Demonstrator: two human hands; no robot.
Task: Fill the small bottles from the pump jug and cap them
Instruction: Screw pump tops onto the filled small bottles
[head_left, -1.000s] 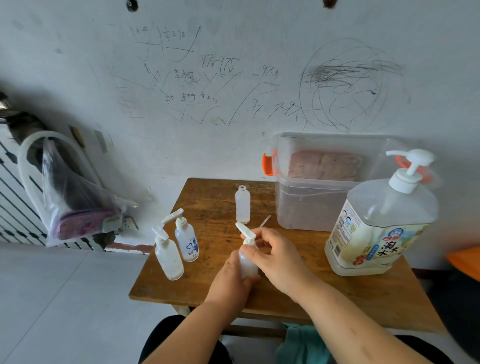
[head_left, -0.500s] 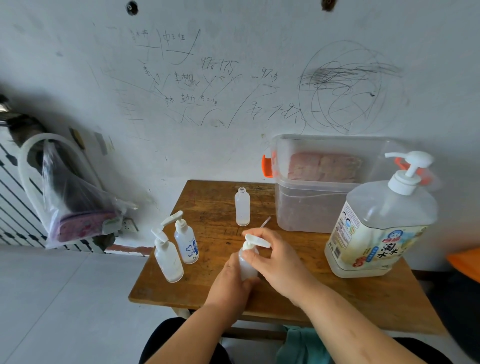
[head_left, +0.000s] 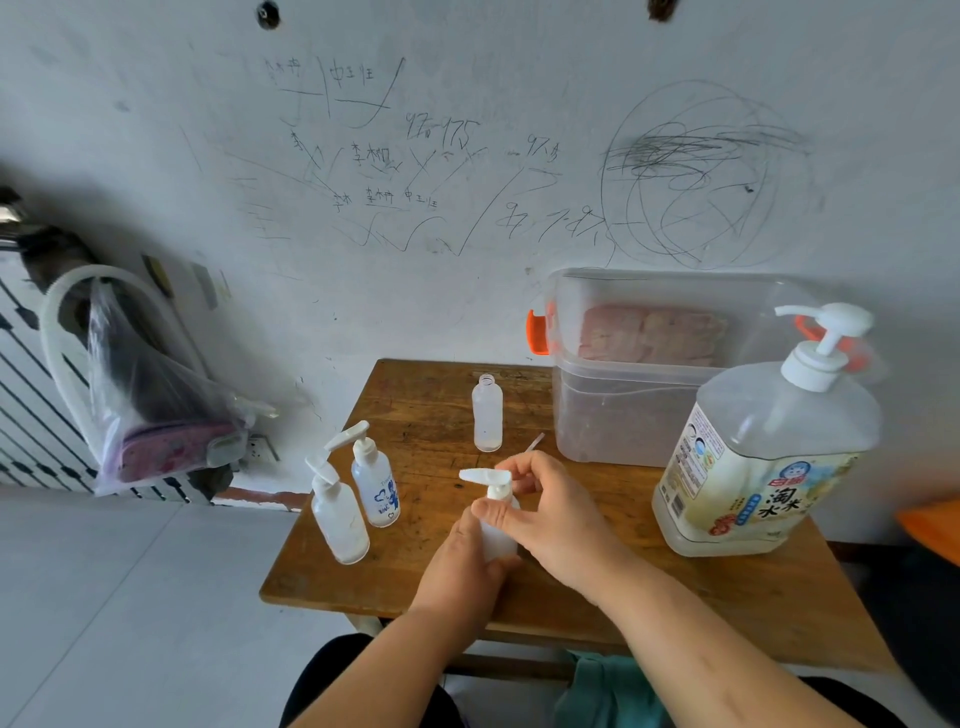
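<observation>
The left hand (head_left: 465, 564) is wrapped round the lower body of a small bottle (head_left: 497, 538) and holds it upright over the table (head_left: 675, 597). The hand covers the base, so I cannot tell whether it rests on the wood. The right hand (head_left: 558, 522) comes in from the other side, its thumb and fingers curled round the collar of the pump cap (head_left: 488, 480) on the bottle's neck (the spout points away from this hand, to the left). To the left of the left hand stand a plain capped bottle (head_left: 340, 519) and a printed capped bottle (head_left: 376, 488), close together. Beyond both hands an open bottle (head_left: 487, 415) stands uncapped, and a thin white stick (head_left: 534, 444) pokes out from behind the right hand's fingers. Well to the right of the right hand is the pump jug (head_left: 763, 457), with a clear plastic box (head_left: 623, 415) behind it.
</observation>
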